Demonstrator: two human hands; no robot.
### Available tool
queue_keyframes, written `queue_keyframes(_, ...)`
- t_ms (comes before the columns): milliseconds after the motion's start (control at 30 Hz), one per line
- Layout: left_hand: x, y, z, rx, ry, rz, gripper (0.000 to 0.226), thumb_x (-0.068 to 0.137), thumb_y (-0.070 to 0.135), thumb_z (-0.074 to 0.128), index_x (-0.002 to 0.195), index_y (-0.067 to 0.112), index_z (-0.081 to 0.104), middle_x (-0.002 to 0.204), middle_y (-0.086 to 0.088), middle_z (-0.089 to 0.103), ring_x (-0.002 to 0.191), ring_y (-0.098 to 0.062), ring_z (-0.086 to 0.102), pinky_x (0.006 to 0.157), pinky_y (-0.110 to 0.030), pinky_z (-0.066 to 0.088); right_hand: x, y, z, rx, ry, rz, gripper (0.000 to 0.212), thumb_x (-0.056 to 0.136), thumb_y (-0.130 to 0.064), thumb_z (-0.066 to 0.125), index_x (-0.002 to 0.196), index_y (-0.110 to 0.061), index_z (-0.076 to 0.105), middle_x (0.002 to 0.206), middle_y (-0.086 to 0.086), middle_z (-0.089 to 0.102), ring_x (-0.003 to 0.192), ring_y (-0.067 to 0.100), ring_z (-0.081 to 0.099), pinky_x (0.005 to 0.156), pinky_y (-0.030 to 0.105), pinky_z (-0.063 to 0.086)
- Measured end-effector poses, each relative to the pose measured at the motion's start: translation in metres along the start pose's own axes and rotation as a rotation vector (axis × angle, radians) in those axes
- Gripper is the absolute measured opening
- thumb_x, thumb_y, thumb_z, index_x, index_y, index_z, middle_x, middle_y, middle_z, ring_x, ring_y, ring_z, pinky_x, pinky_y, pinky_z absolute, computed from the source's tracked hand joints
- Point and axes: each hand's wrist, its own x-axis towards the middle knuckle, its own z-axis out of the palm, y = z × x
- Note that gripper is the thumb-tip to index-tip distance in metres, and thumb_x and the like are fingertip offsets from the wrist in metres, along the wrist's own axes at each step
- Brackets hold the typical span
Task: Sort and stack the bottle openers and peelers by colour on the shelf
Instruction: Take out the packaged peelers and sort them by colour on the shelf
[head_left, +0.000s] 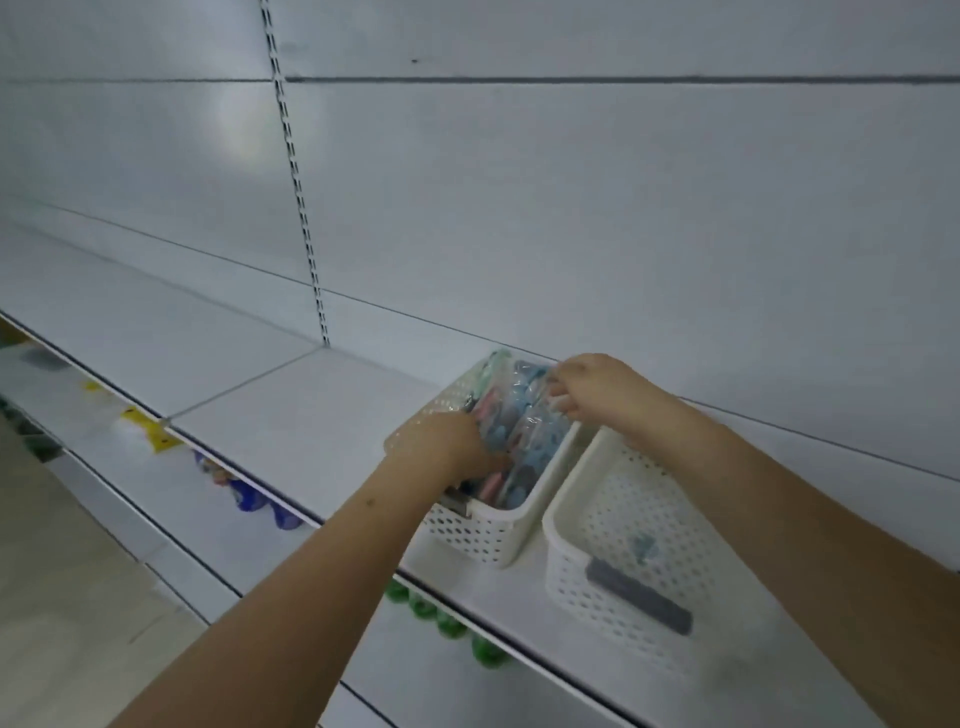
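White baskets on shelf, sorting barely started

White perforated left basket (483, 530) sits on the white shelf (291, 415), packed with clear-wrapped packets (511, 441) of openers and peelers; blue, pink and green handles show mixed together, too blurred to tell opener from peeler. Left hand (447, 449) is down in the near end of that basket, fingers dug in among the packets; whether it grips one, cannot tell. Right hand (589, 387) is at the far end, fingertips pinching the top edge of a blue packet. Right basket (618, 561) stands just beside the left one, touching or nearly so. It looks almost empty: a faint bluish-green smudge shows through its side, could be one item, cannot say. Grey label tab (638, 594) on its front.

Progress, as a judgement: early. Colours are still jumbled in the one basket, no colour stacks laid out on the shelf, and the shelf to the left holds none of the items. Left to do: pull packets out, split by colour, stack each group. Lower shelves carry green bottle caps (447, 621) and blue-and-white items (244, 491), not part of this.
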Motion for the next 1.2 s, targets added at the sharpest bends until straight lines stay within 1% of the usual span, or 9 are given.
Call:
queue_keyframes(100,0.024,0.005,0.018,0.124,-0.116,0.034,0.091,0.078,0.081,0.051,0.123,0.002,0.056,0.126,-0.02,0.051,0.078,-0.017,0.053,0.068,-0.029,0.046,-0.003,0.02,-0.005,-0.439,-0.059,-0.203,0.03,0.101,-0.024,0.043,0.117,-0.018,0.068,0.116,-0.005,0.066,0.106,0.017,0.061,0.095,0.031,0.046)
queue_keyframes(200,0.044,0.009,0.027,0.204,-0.142,0.02,0.098,0.074,0.087,0.046,0.121,0.001,0.054,0.121,-0.022,0.048,0.107,-0.031,0.05,0.096,-0.039,0.045,-0.002,0.039,-0.008,-0.687,-0.211,-0.278,0.034,0.101,-0.033,0.044,0.109,-0.012,0.069,0.11,0.001,0.069,0.101,0.02,0.062,0.093,0.037,0.047)
queue_keyframes(367,0.052,0.03,0.038,0.142,-0.149,-0.146,0.118,0.077,0.07,0.062,0.149,-0.007,0.009,0.14,-0.03,0.022,0.128,-0.045,0.031,0.107,-0.049,0.04,0.001,0.044,-0.016,-0.521,-0.156,-0.317,0.026,0.101,-0.022,0.048,0.114,-0.026,0.071,0.104,-0.02,0.061,0.104,0.003,0.053,0.092,0.023,0.041)
queue_keyframes(433,0.053,0.033,0.039,0.102,-0.106,-0.178,0.12,0.073,0.067,0.069,0.146,-0.01,0.014,0.135,-0.026,0.031,0.124,-0.04,0.037,0.106,-0.046,0.041,0.002,0.052,-0.015,-0.464,-0.129,-0.35,0.026,0.1,-0.019,0.05,0.109,-0.03,0.072,0.097,-0.025,0.056,0.099,-0.001,0.051,0.089,0.022,0.041)
queue_keyframes(567,0.052,0.024,0.027,-0.092,-0.147,-0.069,0.082,0.068,0.052,0.083,0.125,0.002,0.054,0.117,-0.012,0.062,0.107,-0.027,0.061,0.093,-0.037,0.053,0.005,0.067,-0.01,-0.283,-0.058,-0.411,0.029,0.098,-0.014,0.052,0.099,-0.032,0.074,0.098,-0.023,0.062,0.1,-0.008,0.053,0.088,0.018,0.042)
queue_keyframes(733,0.043,0.038,0.029,0.024,-0.136,-0.06,0.097,0.075,0.053,0.077,0.143,0.002,0.029,0.135,-0.019,0.043,0.125,-0.036,0.044,0.105,-0.046,0.044,0.009,0.072,-0.008,-0.222,-0.075,-0.399,0.029,0.098,-0.016,0.051,0.093,-0.035,0.073,0.1,-0.015,0.063,0.099,-0.009,0.052,0.083,0.015,0.04)
queue_keyframes(867,0.044,0.043,0.033,-0.049,-0.14,-0.032,0.094,0.077,0.04,0.079,0.141,-0.002,0.023,0.122,-0.016,0.054,0.113,-0.032,0.055,0.098,-0.042,0.051,0.011,0.072,-0.006,-0.182,-0.027,-0.377,0.031,0.098,-0.017,0.051,0.088,-0.037,0.072,0.101,-0.015,0.064,0.095,-0.001,0.058,0.084,0.021,0.046)
queue_keyframes(1000,0.052,0.04,0.026,-0.125,-0.21,-0.039,0.073,0.068,0.039,0.086,0.119,-0.002,0.053,0.098,-0.008,0.065,0.09,-0.024,0.065,0.079,-0.032,0.057,0.009,0.067,-0.006,-0.156,0.003,-0.364,0.033,0.096,-0.017,0.053,0.081,-0.04,0.07,0.099,-0.019,0.065,0.089,0.026,0.067,0.084,0.04,0.054)
queue_keyframes(1200,0.056,0.025,0.005,-0.266,-0.376,-0.065,0.032,0.072,0.035,0.082,0.086,0.011,0.066,0.095,-0.008,0.07,0.087,-0.026,0.067,0.086,-0.034,0.055,0.007,0.069,-0.008,-0.142,0.03,-0.35,0.031,0.094,-0.017,0.053,0.082,-0.038,0.073,0.093,-0.018,0.07,0.086,0.016,0.067,0.084,0.038,0.054)
